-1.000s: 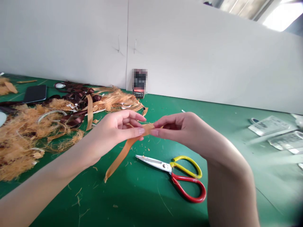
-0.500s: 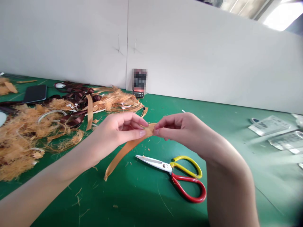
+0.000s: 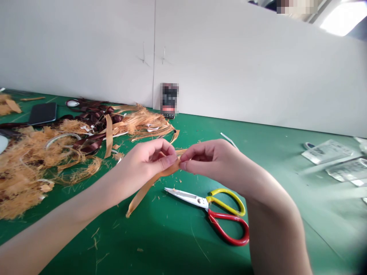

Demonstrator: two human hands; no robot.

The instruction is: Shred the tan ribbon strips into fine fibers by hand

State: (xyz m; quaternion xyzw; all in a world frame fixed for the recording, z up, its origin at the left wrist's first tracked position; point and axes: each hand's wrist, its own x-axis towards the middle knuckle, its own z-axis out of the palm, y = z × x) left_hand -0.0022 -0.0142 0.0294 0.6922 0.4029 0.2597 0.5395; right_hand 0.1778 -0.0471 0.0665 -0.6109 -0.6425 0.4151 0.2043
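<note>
An orange-tan ribbon [image 3: 143,191] is pinched between the fingertips of both hands, and one tail slopes down to the green table at the lower left. My left hand [image 3: 153,154] is closed on it, thumb against the curled fingers. Close beside it, my right hand [image 3: 205,154] pinches the ribbon at its right end; the exact grip is partly hidden by the fingers. Below the hands lies a pair of scissors [image 3: 200,201], blades nearly together and pointing left, with one yellow and one red handle.
Frayed orange fibres [image 3: 25,172] and dark brown ribbons [image 3: 91,143] heap up on the left, with a dark phone [image 3: 43,113] behind. Another phone [image 3: 169,100] leans on the white partition [image 3: 243,68]. Clear plastic packets [image 3: 327,151] lie at right.
My right hand has shifted slightly left. My left fingers have curled in more tightly, and the ribbon between the hands is bunched lower. The scissors have stayed put.
</note>
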